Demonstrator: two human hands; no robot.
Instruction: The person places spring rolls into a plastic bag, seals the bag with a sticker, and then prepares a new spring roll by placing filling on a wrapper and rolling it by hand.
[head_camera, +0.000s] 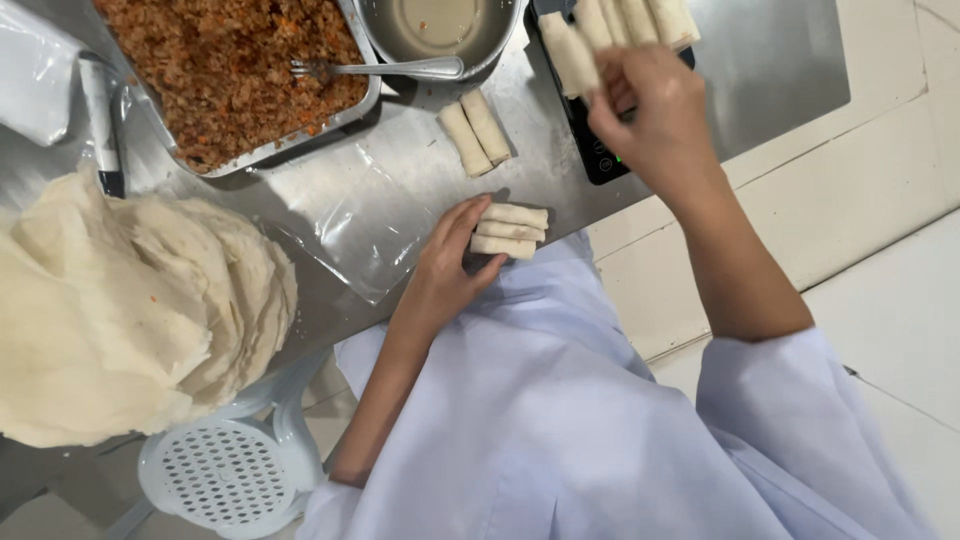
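Right hand (655, 115): pinching one pale rolled spring roll (568, 55) at its lower end, held over the black scale (600, 150) where more rolls (640, 18) lie side by side.
Left hand (450, 262): fingers laid flat against a stack of three rolls (510, 230) at the near edge of the steel table (760, 60) — touching, not clearly closed around them.
Near the hands: a loose pair of rolls (474, 132) between the stack and the metal bowl (440, 30); a clear plastic sheet (350, 215) just left of the stack.
Further out: tray of orange-brown filling (235, 65) with a fork (375, 68); heap of thin wrappers (120, 300) on a white perforated stool (225, 470).
Doing it well: probably best laid down parallel and snug to its neighbours, gentle pinch so the wrapper stays sealed; stack steadied meanwhile.
Hard to make out: scale display covered by the hand; rolls on the scale cut off by the top edge — count unknown; left thumb hidden under the palm.
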